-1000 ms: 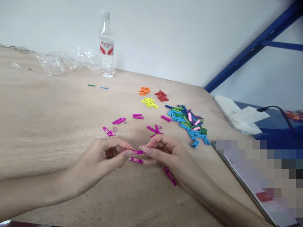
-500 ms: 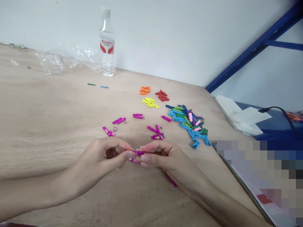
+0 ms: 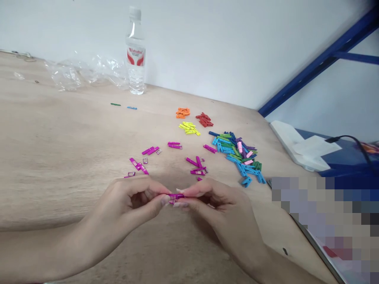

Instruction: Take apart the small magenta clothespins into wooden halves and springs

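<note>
My left hand point(image 3: 133, 201) and my right hand point(image 3: 213, 201) meet fingertip to fingertip low in the middle of the view, both pinched on one small magenta clothespin point(image 3: 176, 196) held just above the wooden table point(image 3: 59, 157). More magenta clothespin pieces point(image 3: 197, 165) and small metal springs point(image 3: 145, 160) lie scattered just beyond my hands. A mixed pile of blue, green, pink and purple clothespins point(image 3: 238, 156) sits to the right of them.
Small sorted heaps of orange pins point(image 3: 182, 113), red pins point(image 3: 204, 120) and yellow pins point(image 3: 188, 128) lie farther back. A water bottle point(image 3: 135, 53) and crumpled clear plastic point(image 3: 85, 73) stand near the wall. A white block point(image 3: 299, 148) and a blue shelf frame point(image 3: 314, 65) are at right.
My hands have closed together on the magenta clothespin, bringing its two halves into one piece. The view shifted slightly; the magenta pin under my right wrist is now out of sight.
</note>
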`<action>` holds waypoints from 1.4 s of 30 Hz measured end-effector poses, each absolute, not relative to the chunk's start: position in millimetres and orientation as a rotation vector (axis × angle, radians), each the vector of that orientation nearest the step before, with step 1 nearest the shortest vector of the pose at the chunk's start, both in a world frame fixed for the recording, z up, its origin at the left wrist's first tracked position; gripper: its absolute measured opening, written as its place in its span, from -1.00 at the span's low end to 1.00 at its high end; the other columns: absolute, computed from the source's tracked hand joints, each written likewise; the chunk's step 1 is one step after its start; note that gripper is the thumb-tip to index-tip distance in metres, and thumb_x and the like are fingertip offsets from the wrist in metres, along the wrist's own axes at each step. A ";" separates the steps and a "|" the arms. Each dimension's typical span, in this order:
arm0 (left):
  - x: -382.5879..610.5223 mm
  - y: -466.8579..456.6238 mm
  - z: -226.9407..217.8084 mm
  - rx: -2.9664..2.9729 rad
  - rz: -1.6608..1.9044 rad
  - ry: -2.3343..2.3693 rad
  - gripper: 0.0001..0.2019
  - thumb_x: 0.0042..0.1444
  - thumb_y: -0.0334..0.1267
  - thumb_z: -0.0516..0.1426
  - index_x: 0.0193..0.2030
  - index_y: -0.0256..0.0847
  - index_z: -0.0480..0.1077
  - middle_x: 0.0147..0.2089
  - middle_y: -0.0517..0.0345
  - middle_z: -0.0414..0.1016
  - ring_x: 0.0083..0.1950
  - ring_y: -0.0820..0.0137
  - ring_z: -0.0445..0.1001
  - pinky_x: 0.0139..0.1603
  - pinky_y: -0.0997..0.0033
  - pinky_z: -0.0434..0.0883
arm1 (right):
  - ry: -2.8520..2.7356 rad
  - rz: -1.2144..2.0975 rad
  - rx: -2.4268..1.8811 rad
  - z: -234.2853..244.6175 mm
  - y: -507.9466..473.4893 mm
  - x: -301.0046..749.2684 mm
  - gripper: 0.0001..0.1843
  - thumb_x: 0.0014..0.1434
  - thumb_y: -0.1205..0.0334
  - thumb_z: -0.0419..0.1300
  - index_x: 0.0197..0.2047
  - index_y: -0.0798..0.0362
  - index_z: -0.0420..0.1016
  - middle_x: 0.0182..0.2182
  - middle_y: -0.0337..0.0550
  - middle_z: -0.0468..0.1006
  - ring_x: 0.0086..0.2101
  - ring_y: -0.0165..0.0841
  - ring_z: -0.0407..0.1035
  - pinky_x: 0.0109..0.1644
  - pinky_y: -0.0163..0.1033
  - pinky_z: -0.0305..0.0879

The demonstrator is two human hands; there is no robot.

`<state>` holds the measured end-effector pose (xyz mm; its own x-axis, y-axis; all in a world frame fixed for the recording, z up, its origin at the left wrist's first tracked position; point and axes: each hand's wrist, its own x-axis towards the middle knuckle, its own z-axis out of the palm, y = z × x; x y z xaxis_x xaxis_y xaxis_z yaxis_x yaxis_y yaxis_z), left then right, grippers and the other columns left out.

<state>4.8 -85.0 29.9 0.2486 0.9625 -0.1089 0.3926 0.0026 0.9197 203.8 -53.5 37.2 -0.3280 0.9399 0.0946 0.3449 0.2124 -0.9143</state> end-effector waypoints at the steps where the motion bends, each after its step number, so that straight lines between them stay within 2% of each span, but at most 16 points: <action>1: 4.7 -85.5 30.3 1.556 0.751 1.306 -0.77 0.18 -0.05 0.09 -0.15 -0.05 0.50 -0.31 0.25 0.54 -0.28 0.41 0.43 -0.32 0.48 0.30 | -1.830 1.046 -1.185 35.8 -54.3 203.9 -0.94 0.00 0.28 0.35 -0.40 -0.03 0.56 -0.43 -0.33 0.63 -0.41 -0.42 0.50 -0.29 -0.33 0.39; 6: 4.8 -86.4 32.4 1.563 0.747 1.275 -0.75 0.19 -0.06 0.08 -0.10 -0.06 0.49 -0.26 0.23 0.56 -0.24 0.38 0.45 -0.28 0.44 0.33 | -1.999 0.726 -1.067 33.6 -56.1 204.9 -0.89 0.00 0.36 0.35 -0.37 -0.03 0.54 -0.43 -0.38 0.61 -0.45 -0.49 0.46 -0.32 -0.37 0.35; 11: 6.6 -85.1 32.8 1.566 0.735 1.241 -0.77 0.19 -0.08 0.08 -0.19 -0.09 0.51 -0.24 0.21 0.56 -0.22 0.35 0.46 -0.24 0.41 0.34 | -2.150 0.512 -0.932 36.6 -56.6 206.8 -0.89 0.02 0.36 0.35 -0.37 0.03 0.49 -0.46 -0.35 0.55 -0.43 -0.50 0.42 -0.33 -0.38 0.31; 15: 6.6 -83.3 31.4 1.544 0.721 1.229 -0.79 0.21 -0.11 0.07 -0.21 -0.09 0.50 -0.23 0.21 0.56 -0.21 0.34 0.47 -0.22 0.40 0.34 | -2.159 0.636 -1.008 34.6 -54.6 207.6 -0.89 0.05 0.28 0.32 -0.41 0.02 0.45 -0.48 -0.34 0.52 -0.44 -0.48 0.43 -0.34 -0.36 0.33; 18: 4.7 -81.6 29.4 1.548 0.736 1.274 -0.81 0.19 -0.12 0.08 -0.22 -0.08 0.50 -0.25 0.22 0.55 -0.23 0.35 0.47 -0.25 0.40 0.34 | -2.122 0.847 -1.082 32.5 -52.1 207.5 -0.92 0.11 0.27 0.28 -0.30 -0.05 0.45 -0.39 -0.37 0.55 -0.38 -0.47 0.48 -0.29 -0.37 0.38; 22: 2.7 -79.0 29.6 1.538 0.754 1.304 -0.82 0.18 -0.13 0.10 -0.21 -0.08 0.51 -0.31 0.21 0.54 -0.25 0.35 0.47 -0.27 0.41 0.35 | -2.064 1.085 -1.091 31.1 -48.6 206.6 -0.84 0.14 0.23 0.24 -0.17 -0.10 0.40 -0.28 -0.34 0.57 -0.26 -0.43 0.50 -0.19 -0.33 0.42; 25: 2.7 -78.7 31.7 1.558 0.769 1.295 -0.82 0.18 -0.15 0.10 -0.20 -0.09 0.51 -0.36 0.22 0.52 -0.24 0.34 0.47 -0.26 0.41 0.35 | -1.975 1.148 -1.105 31.3 -47.3 205.6 -0.74 0.11 0.20 0.27 -0.14 -0.06 0.32 -0.33 -0.29 0.56 -0.29 -0.39 0.50 -0.22 -0.30 0.43; 27: 2.9 -79.3 32.8 1.569 0.771 1.283 -0.82 0.18 -0.15 0.10 -0.20 -0.09 0.51 -0.38 0.22 0.50 -0.24 0.34 0.46 -0.24 0.41 0.36 | -1.952 1.150 -1.124 32.6 -47.0 205.2 -0.72 0.08 0.17 0.29 -0.18 -0.02 0.30 -0.35 -0.27 0.53 -0.35 -0.39 0.49 -0.29 -0.30 0.43; 31: 3.3 -80.2 33.3 1.570 0.759 1.276 -0.81 0.19 -0.13 0.09 -0.19 -0.08 0.51 -0.39 0.23 0.49 -0.23 0.34 0.46 -0.22 0.40 0.36 | -2.181 0.919 -1.163 37.0 -46.1 206.9 -0.82 0.13 0.13 0.23 -0.37 0.03 0.35 -0.46 -0.29 0.46 -0.46 -0.43 0.39 -0.41 -0.33 0.31; 35: 4.4 -80.5 33.8 1.574 0.748 1.259 -0.78 0.20 -0.09 0.08 -0.15 -0.07 0.50 -0.34 0.23 0.52 -0.22 0.36 0.47 -0.17 0.39 0.37 | -2.396 0.613 -1.067 37.9 -46.4 210.4 -0.87 0.23 0.23 0.13 -0.36 0.03 0.41 -0.44 -0.26 0.51 -0.43 -0.42 0.38 -0.36 -0.32 0.25; 42: 6.9 -81.1 34.7 1.599 0.738 1.255 -0.80 0.22 -0.15 0.06 -0.15 -0.06 0.50 -0.22 0.24 0.56 -0.18 0.36 0.47 -0.14 0.38 0.37 | -2.527 0.285 -0.980 32.9 -53.7 208.0 -0.79 0.27 0.32 0.04 -0.38 0.09 0.41 -0.48 -0.20 0.50 -0.46 -0.40 0.36 -0.37 -0.30 0.17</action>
